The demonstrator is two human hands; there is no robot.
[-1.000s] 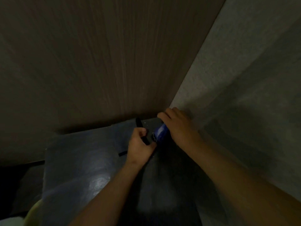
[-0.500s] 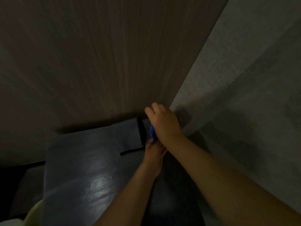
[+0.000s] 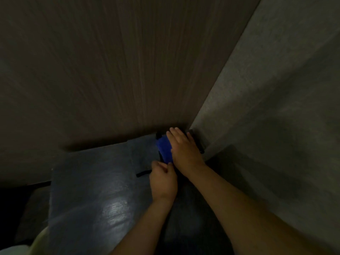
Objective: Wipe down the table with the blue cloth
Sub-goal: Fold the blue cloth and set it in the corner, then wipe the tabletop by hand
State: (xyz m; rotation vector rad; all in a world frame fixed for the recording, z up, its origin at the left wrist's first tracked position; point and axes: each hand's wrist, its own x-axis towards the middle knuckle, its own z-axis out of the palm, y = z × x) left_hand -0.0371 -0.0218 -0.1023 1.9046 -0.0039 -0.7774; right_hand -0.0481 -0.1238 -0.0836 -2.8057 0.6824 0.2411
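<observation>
While most of the dark glossy table (image 3: 88,190) appears unwiped, the small bright-blue cloth (image 3: 164,150) lies at its far right corner, pressed under the flat right hand (image 3: 184,150); the left hand (image 3: 162,179) curls at its near edge, grip unclear.

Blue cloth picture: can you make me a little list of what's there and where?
Cloth: blue cloth on the table, at its far right corner
Right hand: flat on top of the cloth, fingers straight
Left hand: curled at the cloth's near edge; grip unclear
Light: dim
</observation>
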